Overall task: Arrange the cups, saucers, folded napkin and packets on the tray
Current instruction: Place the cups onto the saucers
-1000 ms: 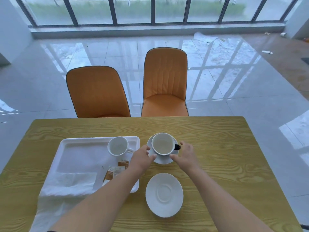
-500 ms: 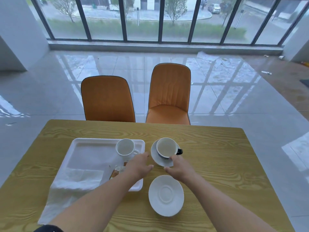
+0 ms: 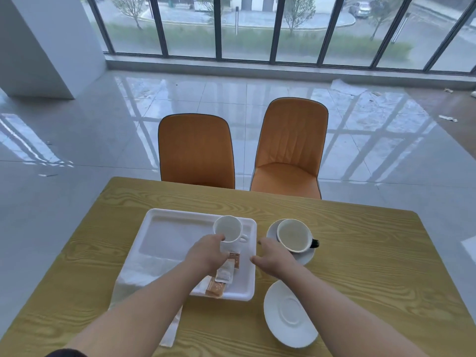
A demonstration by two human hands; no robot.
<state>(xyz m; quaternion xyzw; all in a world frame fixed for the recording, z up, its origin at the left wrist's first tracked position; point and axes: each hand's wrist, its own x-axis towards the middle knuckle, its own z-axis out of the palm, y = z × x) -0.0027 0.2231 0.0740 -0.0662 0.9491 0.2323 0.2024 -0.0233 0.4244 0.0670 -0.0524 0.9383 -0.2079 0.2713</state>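
Observation:
A white tray (image 3: 177, 228) lies on the wooden table. At its far right corner stands a white cup (image 3: 228, 229). My left hand (image 3: 206, 253) reaches over the tray, its fingertips touching the near side of that cup. Several orange and white packets (image 3: 223, 275) lie under my left wrist. A white napkin (image 3: 144, 271) drapes over the tray's near left edge. Right of the tray, a black-handled cup (image 3: 293, 235) sits on a saucer (image 3: 307, 257). My right hand (image 3: 273, 258) hovers, fingers apart, at that saucer's left rim. An empty saucer (image 3: 288, 313) lies nearer to me.
Two orange chairs (image 3: 197, 150) (image 3: 291, 148) stand at the table's far side. The yellow wooden table (image 3: 373, 253) has bare surface on its right half. Beyond are a glossy tiled floor and tall windows.
Both hands have left the saucer with the black-handled cup. My left hand moved left to the white cup on the tray; my right hand drew back. The view tilted upward.

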